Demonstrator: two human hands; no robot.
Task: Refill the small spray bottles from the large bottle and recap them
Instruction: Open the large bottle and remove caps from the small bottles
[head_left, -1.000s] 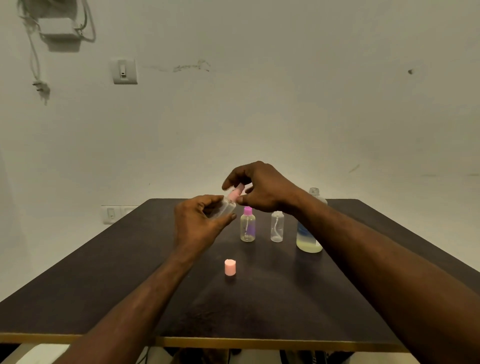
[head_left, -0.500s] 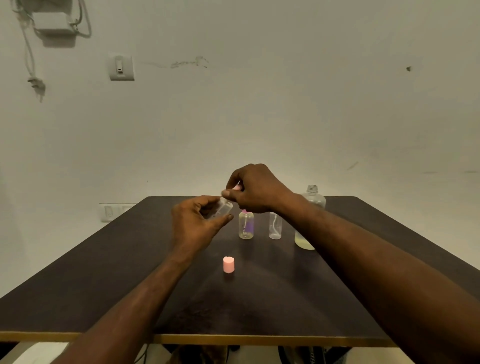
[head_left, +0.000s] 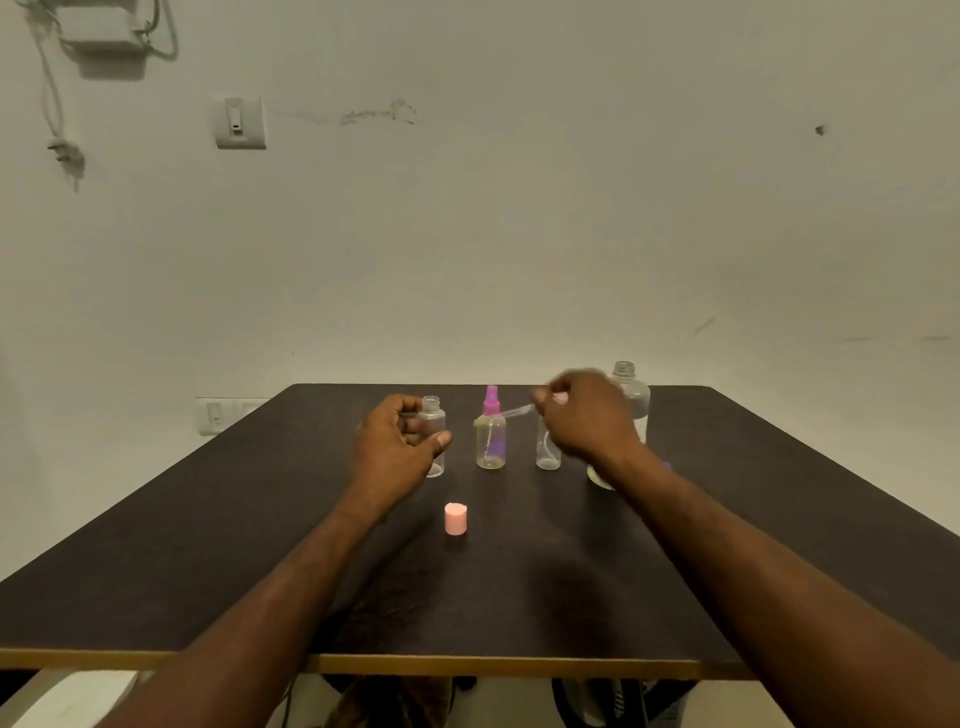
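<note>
The left hand (head_left: 400, 441) has just stood the opened small bottle (head_left: 432, 434) upright left of the purple-capped bottle (head_left: 490, 436), fingers still curled around it, while the right hand (head_left: 584, 415) pinches its removed spray head (head_left: 540, 405), so filling comes next.

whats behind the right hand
The big bottle, open-necked, stands behind the right hand, with only its neck and shoulder showing. A small clear bottle is partly covered too. Their hidden parts cannot be judged.
</note>
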